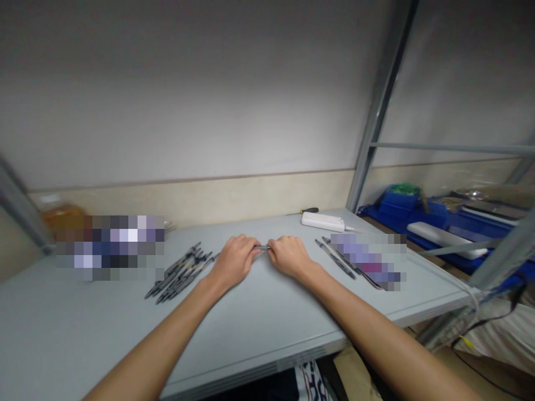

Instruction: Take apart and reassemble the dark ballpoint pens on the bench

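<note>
While the left hand point(234, 259) and the right hand point(289, 255) sit close together over the pale table point(238, 340), each is curled tightly round one end of the same pen point(262, 248). Only a short stretch of it shows between them, lying crosswise; whether it touches the table I can't tell. Beside the left hand is a heap of pens point(180, 275), slanting much the same way. Two loose pens point(335, 259) lie out past the right hand, and behind them, near the wall point(209, 122), are a white block point(322, 221) and a dark-handled tool point(310, 210).
</note>
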A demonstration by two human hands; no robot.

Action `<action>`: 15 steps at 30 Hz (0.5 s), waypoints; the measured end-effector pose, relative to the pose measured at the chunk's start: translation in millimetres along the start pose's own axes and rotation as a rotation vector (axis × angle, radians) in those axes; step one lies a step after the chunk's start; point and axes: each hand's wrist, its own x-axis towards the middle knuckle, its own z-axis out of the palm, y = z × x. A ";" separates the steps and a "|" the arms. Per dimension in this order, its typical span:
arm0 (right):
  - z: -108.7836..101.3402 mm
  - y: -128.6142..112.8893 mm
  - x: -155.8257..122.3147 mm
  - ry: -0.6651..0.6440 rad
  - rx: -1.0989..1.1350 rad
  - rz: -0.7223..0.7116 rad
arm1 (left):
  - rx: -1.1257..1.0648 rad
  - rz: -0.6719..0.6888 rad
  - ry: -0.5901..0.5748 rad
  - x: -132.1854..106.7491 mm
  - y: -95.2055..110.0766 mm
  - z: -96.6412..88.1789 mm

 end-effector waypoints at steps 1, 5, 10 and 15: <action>0.6 -0.9 -0.1 -0.008 0.005 -0.016 | 0.002 -0.020 -0.018 -0.3 -2.6 0.5; 2.0 -1.1 0.6 -0.042 0.019 -0.041 | -0.121 -0.117 -0.073 -1.2 -7.6 5.0; 2.2 6.9 1.7 -0.018 0.073 -0.023 | -0.372 -0.199 0.027 -0.6 -5.8 6.8; 4.8 12.5 3.3 0.095 0.235 -0.149 | -0.546 -0.314 0.116 1.5 -5.9 1.3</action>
